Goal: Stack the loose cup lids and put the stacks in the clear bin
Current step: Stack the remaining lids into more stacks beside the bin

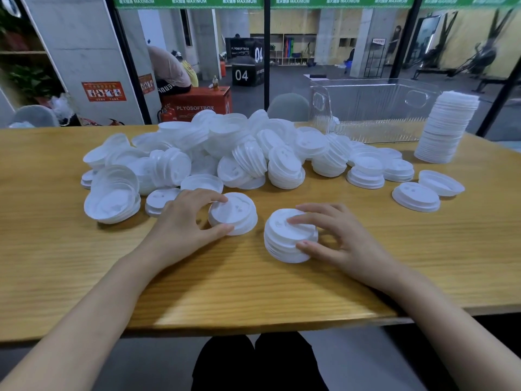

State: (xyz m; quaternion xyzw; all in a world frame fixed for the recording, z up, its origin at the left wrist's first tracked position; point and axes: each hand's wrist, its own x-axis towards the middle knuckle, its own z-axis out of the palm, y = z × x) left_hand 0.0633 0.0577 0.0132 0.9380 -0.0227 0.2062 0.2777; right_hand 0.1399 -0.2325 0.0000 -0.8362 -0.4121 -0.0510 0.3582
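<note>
We're early on: left hand [183, 221] pinches one lid [232, 217] btwn thumb & fingers, right hand [338, 238] curls round a short stack [290, 235] just beside it. Big pile [225, 153] lies loose mid-table; tall stack [448, 128] stands beside the bin [372, 111], not in it. Bin looks empty.

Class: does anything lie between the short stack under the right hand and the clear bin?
Yes. The right end of the loose lid pile lies between the short stack and the clear bin; lifting over it should clear it.
</note>
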